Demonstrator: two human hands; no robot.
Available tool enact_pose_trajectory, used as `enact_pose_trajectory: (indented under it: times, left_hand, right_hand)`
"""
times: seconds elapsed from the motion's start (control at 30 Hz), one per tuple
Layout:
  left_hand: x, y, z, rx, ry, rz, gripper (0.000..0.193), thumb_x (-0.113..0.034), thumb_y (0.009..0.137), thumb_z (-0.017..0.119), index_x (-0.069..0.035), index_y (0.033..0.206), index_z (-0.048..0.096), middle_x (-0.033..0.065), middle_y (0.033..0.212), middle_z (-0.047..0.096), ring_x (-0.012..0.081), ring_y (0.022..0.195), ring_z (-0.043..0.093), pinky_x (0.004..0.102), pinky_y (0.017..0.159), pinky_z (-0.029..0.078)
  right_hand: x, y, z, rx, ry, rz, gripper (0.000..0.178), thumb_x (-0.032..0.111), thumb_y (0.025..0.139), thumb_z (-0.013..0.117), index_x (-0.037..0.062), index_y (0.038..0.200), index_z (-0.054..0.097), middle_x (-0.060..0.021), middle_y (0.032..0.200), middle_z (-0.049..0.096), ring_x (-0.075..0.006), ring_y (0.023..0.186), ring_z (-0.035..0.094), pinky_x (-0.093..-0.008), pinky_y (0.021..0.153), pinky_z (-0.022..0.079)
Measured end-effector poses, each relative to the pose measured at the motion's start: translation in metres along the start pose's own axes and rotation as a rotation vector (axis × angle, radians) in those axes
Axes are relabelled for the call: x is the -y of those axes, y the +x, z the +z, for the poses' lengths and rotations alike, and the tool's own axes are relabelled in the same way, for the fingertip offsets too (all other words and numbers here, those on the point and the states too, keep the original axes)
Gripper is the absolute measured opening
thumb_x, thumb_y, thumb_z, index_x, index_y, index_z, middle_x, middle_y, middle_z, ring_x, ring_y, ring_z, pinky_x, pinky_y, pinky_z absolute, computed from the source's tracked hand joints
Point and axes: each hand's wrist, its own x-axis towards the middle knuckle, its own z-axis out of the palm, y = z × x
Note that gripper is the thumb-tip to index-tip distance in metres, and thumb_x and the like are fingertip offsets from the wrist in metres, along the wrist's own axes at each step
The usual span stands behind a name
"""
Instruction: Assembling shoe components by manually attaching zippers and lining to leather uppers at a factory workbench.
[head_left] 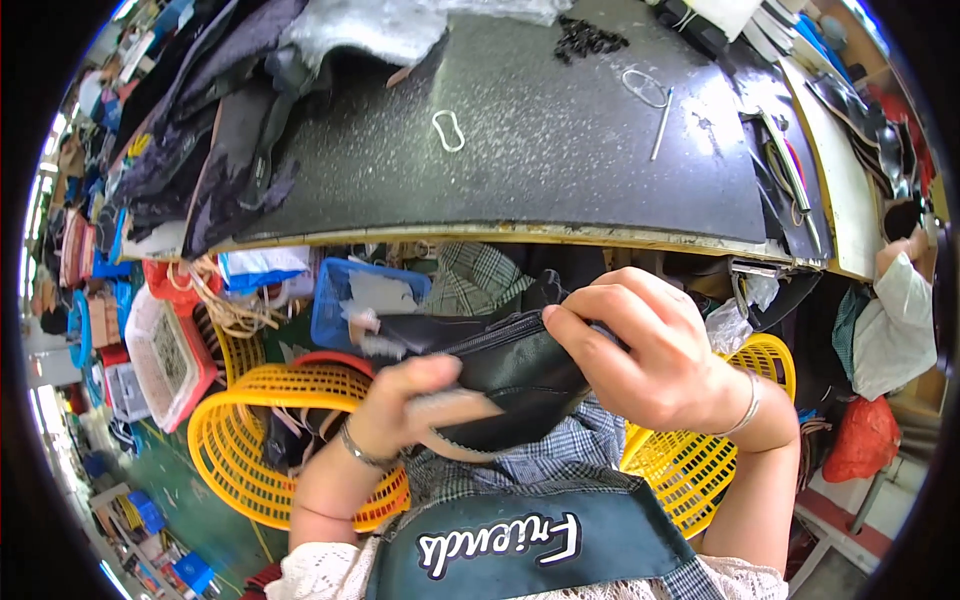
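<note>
A black leather piece with a zipper along its upper edge hangs in front of my lap. It looks like a boot upper or a pouch; I cannot tell which. Near the zipper's right end, my right hand pinches the black leather piece between thumb and fingers. My left hand is at the piece's left side, smeared by motion, its thumb raised and its fingers pointing right across the leather. A pale edge runs along the bottom of the piece beside those fingers.
Ahead is a dark worktable with a white loop, a thin white stick and black scraps. Yellow baskets stand on both sides of me. A blue basket sits under the table edge.
</note>
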Motion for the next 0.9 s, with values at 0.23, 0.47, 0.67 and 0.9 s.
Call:
enact_pose_trajectory:
  times: [0.23,0.47,0.67,0.9]
  left_hand:
    - [0.01,0.002,0.053,-0.249,1.452,0.869,0.052,-0.016,0.086,0.065,0.002,0.132,0.048,0.0161,0.13,0.054,0.0296,0.118,0.053,0.0385,0.104,0.038]
    - [0.007,0.0,0.055,-0.223,1.009,0.585,0.046,-0.016,0.09,0.064,0.002,0.13,0.051,0.0164,0.126,0.058,0.0294,0.116,0.055,0.0384,0.101,0.041]
    - [-0.004,-0.007,0.05,-0.119,0.795,0.448,0.046,-0.018,0.09,0.065,0.001,0.13,0.051,0.0171,0.129,0.055,0.0303,0.118,0.054,0.0397,0.103,0.041]
    - [-0.003,0.005,0.038,0.243,0.227,0.381,0.048,-0.019,0.089,0.065,0.001,0.131,0.05,0.0174,0.134,0.053,0.0315,0.121,0.053,0.0411,0.106,0.039]
  right_hand:
    - [0.023,-0.011,0.025,-0.452,-0.008,0.15,0.042,-0.011,0.057,0.07,-0.0006,0.098,0.069,-0.0046,0.085,0.061,-0.0201,0.071,0.058,-0.0311,0.062,0.047]
    - [0.011,-0.008,0.036,-0.57,0.076,0.331,0.037,-0.011,0.064,0.078,0.0064,0.093,0.062,0.0003,0.08,0.062,-0.0201,0.076,0.054,-0.0296,0.068,0.045]
    - [-0.001,-0.011,0.029,-0.517,0.671,0.812,0.049,0.002,0.07,0.081,0.0031,0.11,0.053,-0.0044,0.099,0.059,-0.0145,0.092,0.055,-0.0288,0.084,0.046]
    - [0.021,-0.028,0.039,-0.181,2.024,1.228,0.049,0.041,0.097,0.047,-0.0037,0.117,0.051,-0.0177,0.122,0.058,-0.0281,0.107,0.058,-0.0393,0.101,0.043]
